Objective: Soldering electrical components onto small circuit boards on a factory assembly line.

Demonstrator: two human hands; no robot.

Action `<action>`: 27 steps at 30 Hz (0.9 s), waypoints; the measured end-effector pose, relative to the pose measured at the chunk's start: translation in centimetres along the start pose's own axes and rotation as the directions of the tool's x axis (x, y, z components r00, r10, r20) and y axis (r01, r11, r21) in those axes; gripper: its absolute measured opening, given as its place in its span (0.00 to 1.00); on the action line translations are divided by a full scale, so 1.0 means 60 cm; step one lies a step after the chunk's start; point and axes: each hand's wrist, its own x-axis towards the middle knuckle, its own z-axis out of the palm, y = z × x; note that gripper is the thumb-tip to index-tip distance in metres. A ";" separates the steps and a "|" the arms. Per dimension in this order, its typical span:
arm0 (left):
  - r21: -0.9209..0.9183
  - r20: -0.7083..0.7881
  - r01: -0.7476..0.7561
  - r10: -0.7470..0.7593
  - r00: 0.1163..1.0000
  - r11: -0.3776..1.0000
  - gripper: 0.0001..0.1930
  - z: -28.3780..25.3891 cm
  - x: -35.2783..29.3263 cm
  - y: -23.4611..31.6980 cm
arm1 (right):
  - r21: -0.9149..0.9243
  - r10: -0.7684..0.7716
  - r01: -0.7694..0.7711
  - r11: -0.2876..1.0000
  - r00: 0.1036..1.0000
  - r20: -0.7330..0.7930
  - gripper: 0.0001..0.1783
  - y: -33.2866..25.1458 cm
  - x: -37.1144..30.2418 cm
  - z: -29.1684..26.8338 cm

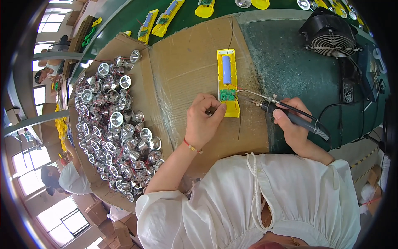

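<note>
A yellow plastic housing (234,110) lies lengthwise on a cardboard sheet (182,62) in front of me. Inside it sit a blue cylindrical battery (226,69) and a small green circuit board (227,95). My right hand (295,124) grips a soldering iron (290,118) with a thin metal feed tube; its tip points at the right side of the board. My left hand (205,118) is closed in a pinch at the board's lower left edge, and what lies between its fingers is too small to make out. Thin dark wires extend above and below the housing.
Many shiny lamp reflectors (117,119) with wires are heaped in a cardboard tray on the left. More yellow housings (168,18) rest on the green surface along the far side. A black fan (331,35) stands at far right. Other people (72,176) work at left.
</note>
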 end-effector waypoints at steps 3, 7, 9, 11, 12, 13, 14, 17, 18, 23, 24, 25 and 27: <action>-0.019 -0.003 0.002 -0.002 1.000 1.000 0.03 0.001 0.001 0.000 | -0.006 -0.019 0.019 1.000 1.000 0.014 0.08 0.001 0.001 -0.009; -0.007 0.003 0.009 -0.009 1.000 1.000 0.03 0.000 0.003 0.003 | -0.001 -0.025 0.025 1.000 1.000 0.018 0.08 0.008 0.003 -0.017; 0.004 0.001 0.007 -0.007 1.000 1.000 0.04 -0.001 0.004 0.003 | 0.014 -0.004 0.004 1.000 1.000 0.010 0.08 0.007 0.003 -0.021; 0.061 0.015 -0.018 0.017 1.000 0.998 0.04 -0.002 0.006 0.001 | 0.029 0.013 -0.013 1.000 1.000 -0.004 0.08 0.007 0.003 -0.029; 0.065 0.017 -0.026 0.025 1.000 0.998 0.04 -0.004 0.007 0.008 | 0.049 0.021 -0.020 0.999 1.000 -0.017 0.08 0.006 0.003 -0.035; 0.001 0.037 0.087 -0.087 0.995 0.996 0.04 -0.005 0.008 0.014 | 0.071 0.030 -0.028 0.997 0.999 -0.034 0.08 0.008 0.005 -0.040; -0.060 0.064 0.200 -0.196 0.979 0.978 0.05 -0.006 0.010 0.019 | 0.074 0.024 -0.021 0.997 0.999 -0.044 0.08 0.009 0.006 -0.046; -0.322 0.019 0.200 -0.205 0.979 0.925 0.06 -0.021 0.016 0.032 | 0.075 0.020 -0.015 0.997 0.997 -0.070 0.08 0.012 0.009 -0.068; -0.119 0.146 0.255 -0.237 0.961 0.960 0.06 -0.026 0.021 0.028 | 0.059 0.044 -0.040 0.997 0.996 -0.075 0.08 0.018 0.009 -0.077; 0.284 0.209 0.084 -0.147 0.967 0.955 0.08 -0.009 0.105 0.052 | 0.102 0.148 -0.137 0.985 0.983 -0.105 0.07 0.031 0.020 -0.076; 0.336 0.213 0.049 -0.126 0.969 0.940 0.09 -0.004 0.149 0.074 | 0.113 0.158 -0.146 0.983 0.982 -0.107 0.07 0.033 0.022 -0.074; 0.362 0.177 -0.013 -0.055 0.983 0.932 0.11 0.008 0.201 0.086 | 0.122 0.165 -0.151 0.981 0.979 -0.116 0.07 0.032 0.023 -0.074; 0.375 0.042 -0.105 0.096 0.994 0.921 0.14 0.024 0.302 0.105 | 0.093 0.181 -0.171 0.981 0.977 -0.112 0.07 0.034 0.024 -0.072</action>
